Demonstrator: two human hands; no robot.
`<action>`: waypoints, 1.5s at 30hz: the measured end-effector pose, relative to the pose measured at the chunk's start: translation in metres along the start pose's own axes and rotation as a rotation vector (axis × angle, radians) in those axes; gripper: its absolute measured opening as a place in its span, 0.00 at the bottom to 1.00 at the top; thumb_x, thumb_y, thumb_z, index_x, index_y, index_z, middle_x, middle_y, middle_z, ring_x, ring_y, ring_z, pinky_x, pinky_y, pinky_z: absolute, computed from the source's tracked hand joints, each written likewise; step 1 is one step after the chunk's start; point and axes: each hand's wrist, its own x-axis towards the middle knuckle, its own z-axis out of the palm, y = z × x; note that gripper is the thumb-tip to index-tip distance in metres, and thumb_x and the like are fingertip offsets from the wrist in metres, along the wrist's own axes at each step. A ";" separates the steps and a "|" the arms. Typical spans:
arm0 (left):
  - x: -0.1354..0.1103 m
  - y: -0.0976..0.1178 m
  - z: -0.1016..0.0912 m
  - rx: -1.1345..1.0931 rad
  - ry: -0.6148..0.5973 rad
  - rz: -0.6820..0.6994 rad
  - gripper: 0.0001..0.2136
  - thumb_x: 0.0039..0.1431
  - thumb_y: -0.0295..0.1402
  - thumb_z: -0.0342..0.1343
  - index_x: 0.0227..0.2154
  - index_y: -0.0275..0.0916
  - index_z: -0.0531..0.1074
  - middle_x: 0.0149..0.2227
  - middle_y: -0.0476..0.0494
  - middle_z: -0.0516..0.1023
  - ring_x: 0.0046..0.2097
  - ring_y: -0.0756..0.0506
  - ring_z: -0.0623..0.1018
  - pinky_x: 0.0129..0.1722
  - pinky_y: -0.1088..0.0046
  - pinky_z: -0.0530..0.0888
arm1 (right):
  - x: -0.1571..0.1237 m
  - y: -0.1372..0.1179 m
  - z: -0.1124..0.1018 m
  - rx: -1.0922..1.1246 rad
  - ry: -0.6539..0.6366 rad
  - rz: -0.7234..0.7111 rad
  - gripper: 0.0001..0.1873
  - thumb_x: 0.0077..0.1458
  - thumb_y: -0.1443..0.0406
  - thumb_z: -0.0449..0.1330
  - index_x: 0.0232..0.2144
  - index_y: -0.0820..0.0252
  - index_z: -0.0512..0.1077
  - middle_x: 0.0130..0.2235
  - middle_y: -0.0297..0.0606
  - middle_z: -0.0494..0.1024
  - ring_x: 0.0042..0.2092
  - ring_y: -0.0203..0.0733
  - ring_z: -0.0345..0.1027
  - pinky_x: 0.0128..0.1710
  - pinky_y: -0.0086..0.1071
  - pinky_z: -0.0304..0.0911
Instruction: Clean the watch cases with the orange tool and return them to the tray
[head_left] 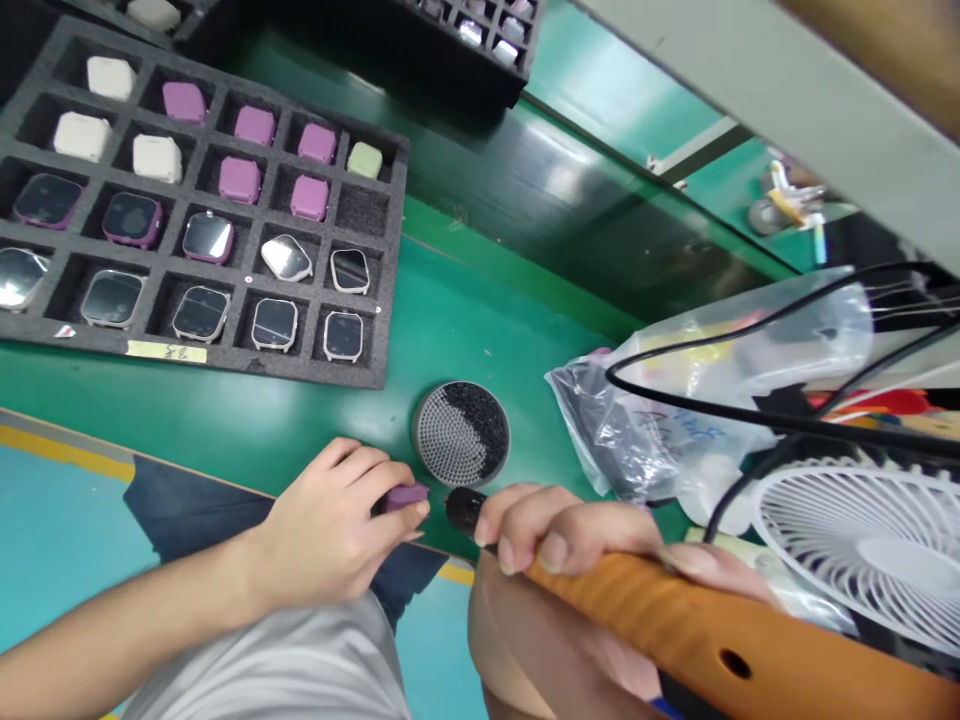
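Between the thumb and fingers of my left hand (349, 520) is a purple watch case (405, 497), partly covered by the fingers. My right hand (570, 530) is wrapped round an orange electric screwdriver (645, 620), whose black tip end (463, 508) points at the watch case with a small gap between them. Just beyond both hands sits a round screw dish (461, 433) with a dimpled grey surface, dark tiny screws heaped over its right side. At the left, a dark foam tray (315, 368) holds white, purple and green cases, and several watches with dark screens, in its compartments.
A clear plastic bag (690, 400) lies on the green bench (480, 300) to the right. Black cables (720, 415) cross over it. A white fan (877, 560) stands at the right edge. Another black tray (517, 75) of small parts is at the back.
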 end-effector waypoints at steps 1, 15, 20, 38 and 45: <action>0.000 0.000 0.000 0.000 -0.003 0.000 0.10 0.74 0.33 0.59 0.54 0.41 0.78 0.52 0.41 0.82 0.49 0.38 0.77 0.47 0.54 0.70 | 0.000 0.003 0.001 0.002 0.001 0.003 0.31 0.70 0.36 0.46 0.56 0.46 0.71 0.35 0.30 0.73 0.30 0.41 0.69 0.28 0.44 0.68; 0.000 0.000 0.003 -0.025 0.017 -0.003 0.09 0.74 0.31 0.57 0.52 0.41 0.78 0.51 0.42 0.82 0.49 0.39 0.76 0.48 0.55 0.68 | -0.002 0.008 -0.002 -0.030 -0.075 0.010 0.19 0.72 0.50 0.50 0.56 0.48 0.70 0.35 0.33 0.73 0.31 0.44 0.70 0.30 0.46 0.70; -0.001 0.000 0.003 -0.021 0.025 0.000 0.09 0.74 0.30 0.56 0.51 0.41 0.79 0.50 0.42 0.83 0.48 0.39 0.77 0.49 0.55 0.68 | -0.012 0.014 -0.014 -0.094 -0.151 -0.010 0.17 0.67 0.49 0.58 0.55 0.40 0.70 0.33 0.33 0.70 0.29 0.48 0.68 0.31 0.52 0.72; -0.001 0.001 0.002 0.062 0.026 -0.015 0.09 0.76 0.37 0.59 0.52 0.41 0.79 0.47 0.44 0.82 0.47 0.40 0.76 0.48 0.56 0.70 | 0.010 0.004 -0.006 -0.035 -0.046 -0.010 0.31 0.68 0.35 0.50 0.53 0.46 0.76 0.34 0.32 0.74 0.30 0.43 0.69 0.28 0.44 0.71; -0.005 0.001 0.001 0.114 -0.038 0.102 0.12 0.76 0.31 0.56 0.57 0.36 0.77 0.62 0.43 0.80 0.58 0.37 0.76 0.56 0.52 0.69 | 0.027 0.018 -0.028 0.041 0.028 -0.078 0.24 0.64 0.40 0.59 0.51 0.44 0.78 0.33 0.30 0.76 0.26 0.41 0.67 0.23 0.40 0.68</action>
